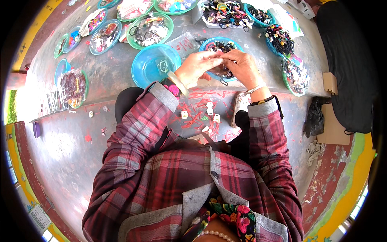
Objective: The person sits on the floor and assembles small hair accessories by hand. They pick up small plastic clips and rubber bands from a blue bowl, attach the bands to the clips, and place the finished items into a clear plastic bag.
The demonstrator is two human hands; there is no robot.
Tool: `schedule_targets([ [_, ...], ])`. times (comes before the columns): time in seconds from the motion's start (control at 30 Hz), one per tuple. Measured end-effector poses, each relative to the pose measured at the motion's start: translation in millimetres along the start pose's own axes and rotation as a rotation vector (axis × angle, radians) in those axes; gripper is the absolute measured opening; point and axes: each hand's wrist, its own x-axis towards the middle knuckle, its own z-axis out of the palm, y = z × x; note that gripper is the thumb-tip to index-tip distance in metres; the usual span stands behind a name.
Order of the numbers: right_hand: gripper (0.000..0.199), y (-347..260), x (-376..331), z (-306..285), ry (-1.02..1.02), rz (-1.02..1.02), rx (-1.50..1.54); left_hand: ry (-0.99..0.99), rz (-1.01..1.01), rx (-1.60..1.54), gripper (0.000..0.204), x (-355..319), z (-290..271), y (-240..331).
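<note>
My left hand (196, 67) and my right hand (244, 67) meet fingertip to fingertip above a blue basin (204, 43) full of dark hair ties (224, 45). Both are closed in a pinch on something small, mostly hidden by the fingers; a bit of pink shows near the tips. Below them a black loop (223, 82) hangs by the basin's near rim; whether it is joined to what I pinch, I cannot tell. Just left of my left hand stands a light blue basin (139, 64) with a pale, thin looped item (163, 66) inside.
Green and blue basins (132, 40) of small accessories stand across the raised grey surface. More hair ties fill a white tray (207, 21) and baskets at right. Red scraps (193, 115) and white cards (209, 108) litter the floor between my feet. A black bag (314, 117) lies right.
</note>
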Motion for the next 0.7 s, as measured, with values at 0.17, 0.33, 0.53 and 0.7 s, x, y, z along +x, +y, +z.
schedule_targets([
  [0.17,0.012,2.3,2.0,5.9,0.06,-0.071,0.16,-0.022,-0.059,-0.017,0.028,8.0,-10.3,-14.1],
  [0.33,0.016,1.6,4.4,-1.0,0.144,0.246,0.41,0.147,-0.052,0.004,0.026,7.4,-8.0,-7.5],
  [0.53,0.02,-5.2,3.2,-3.4,0.114,0.362,0.559,0.258,0.087,-0.052,0.026,6.2,-4.8,-5.3],
  [0.7,0.022,5.1,2.9,1.5,0.091,0.284,0.416,0.196,0.137,0.052,0.023,7.8,-3.9,-10.6],
])
